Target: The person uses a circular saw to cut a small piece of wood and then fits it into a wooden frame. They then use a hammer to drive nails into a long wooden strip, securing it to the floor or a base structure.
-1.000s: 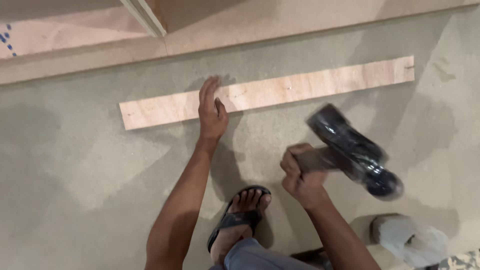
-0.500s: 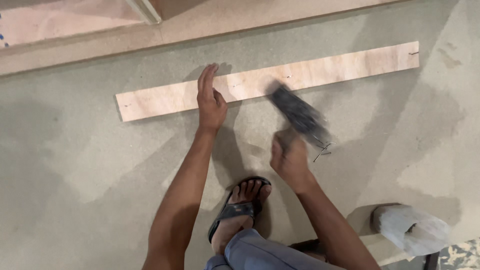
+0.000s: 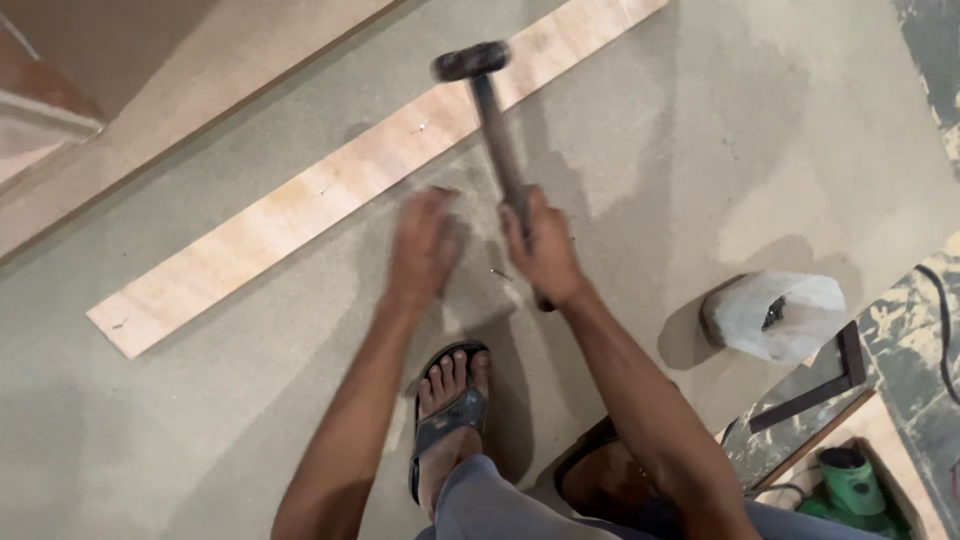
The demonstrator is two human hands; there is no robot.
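nearest the camera, 1 sandalled foot point(image 3: 450, 410) rests on the grey board floor point(image 3: 200, 440). just beyond it the right hand point(image 3: 545, 250) is closed around the hammer point(image 3: 490, 120) handle, its head raised up over the plywood strip point(image 3: 330, 190). the left hand point(image 3: 425, 245), blurred, hangs with fingers loosely spread, empty, nearer the strip's edge. the strip runs diagonally, lower left to upper right, lying just ahead of both hands.

**One head camera, looking down**

The only view comes from the person's head, aimed steeply down at the floor point(image 3: 200, 440). It sits close enough to show both forearms, the feet at the bottom edge, and the plank point(image 3: 330, 190) running diagonally above them.
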